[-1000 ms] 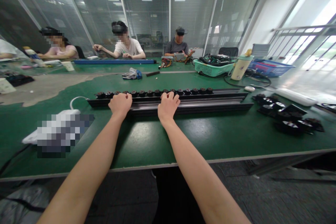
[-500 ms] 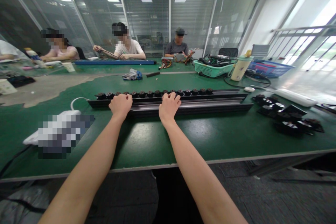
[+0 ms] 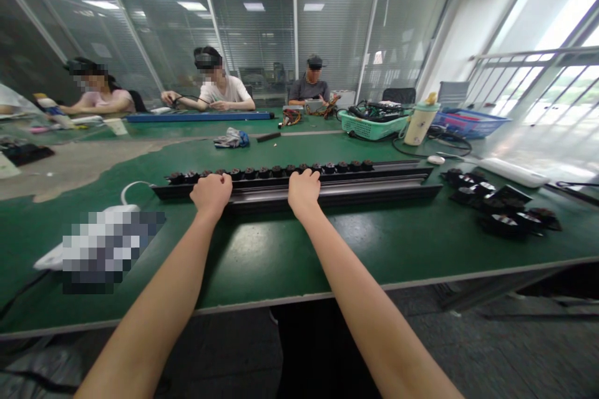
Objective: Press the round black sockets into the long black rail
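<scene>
Hands (image 3: 211,195) on rail (image 3: 262,196), green basket (image 3: 374,129) — cables (image 3: 380,110), blue basket (image 3: 484,130) — contents unclear

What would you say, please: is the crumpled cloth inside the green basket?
No, the crumpled cloth lies on the table, to the left of the green basket.

The tabletop (image 3: 355,243) is green with a pale front edge, and a worn greyish patch spreads over its left side. Long black rails (image 3: 365,189) lie across the middle, with a row of dark round parts (image 3: 277,171) along the rear. A cluster of black parts (image 3: 505,201) sits to the right. Farther back are a crumpled grey-and-blue cloth (image 3: 231,138), a short dark strip (image 3: 268,137), a blue bar (image 3: 201,117), a green basket (image 3: 374,127), a cream tumbler (image 3: 419,126) and a blue basket (image 3: 477,126).
</scene>
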`<state>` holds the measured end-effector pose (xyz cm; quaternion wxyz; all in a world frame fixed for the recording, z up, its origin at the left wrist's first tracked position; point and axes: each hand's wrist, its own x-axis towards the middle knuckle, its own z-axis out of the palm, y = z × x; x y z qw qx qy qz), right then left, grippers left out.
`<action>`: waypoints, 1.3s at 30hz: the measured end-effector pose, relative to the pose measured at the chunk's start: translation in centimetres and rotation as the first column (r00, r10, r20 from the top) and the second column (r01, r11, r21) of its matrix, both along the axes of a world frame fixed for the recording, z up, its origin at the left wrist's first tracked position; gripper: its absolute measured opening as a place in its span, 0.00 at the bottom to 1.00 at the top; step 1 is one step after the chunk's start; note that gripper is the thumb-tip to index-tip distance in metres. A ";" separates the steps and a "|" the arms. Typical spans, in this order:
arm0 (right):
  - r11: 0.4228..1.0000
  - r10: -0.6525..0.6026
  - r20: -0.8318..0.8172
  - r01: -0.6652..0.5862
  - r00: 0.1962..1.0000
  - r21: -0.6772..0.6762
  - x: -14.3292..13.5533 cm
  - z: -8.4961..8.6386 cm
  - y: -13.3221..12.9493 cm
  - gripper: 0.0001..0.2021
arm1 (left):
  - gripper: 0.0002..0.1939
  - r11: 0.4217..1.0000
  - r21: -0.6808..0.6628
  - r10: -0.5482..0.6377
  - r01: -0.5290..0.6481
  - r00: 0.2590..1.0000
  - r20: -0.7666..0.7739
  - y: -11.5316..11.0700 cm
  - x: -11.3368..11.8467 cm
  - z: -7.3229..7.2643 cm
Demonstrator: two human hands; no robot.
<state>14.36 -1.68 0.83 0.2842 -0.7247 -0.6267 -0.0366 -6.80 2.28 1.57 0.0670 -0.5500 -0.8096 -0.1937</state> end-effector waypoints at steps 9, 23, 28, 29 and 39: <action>0.868 0.497 0.244 -0.473 0.833 -0.155 6.8 0.3 0.2 0.09 | 0.31 1.000 0.003 -0.006 0.006 1.000 0.003 0.0 -0.2 -0.1; 0.706 0.629 0.232 -0.670 0.742 0.229 9.5 -5.3 1.3 0.15 | 0.31 1.000 0.001 0.018 -0.018 1.000 -0.015 0.1 -0.1 -0.3; 0.680 0.649 0.220 -0.685 0.729 0.263 10.0 -5.7 1.1 0.18 | 0.31 1.000 -0.004 0.026 -0.026 0.999 -0.024 0.3 0.0 -0.4; 0.677 0.650 0.222 -0.687 0.726 0.264 10.1 -5.6 1.1 0.19 | 0.31 1.000 -0.011 0.026 -0.027 0.999 -0.023 0.4 0.0 -0.3; 0.662 0.666 0.190 -0.689 0.721 0.295 10.6 -6.5 1.6 0.20 | 0.30 0.999 -0.003 0.032 -0.032 0.999 -0.028 0.7 -0.1 -0.6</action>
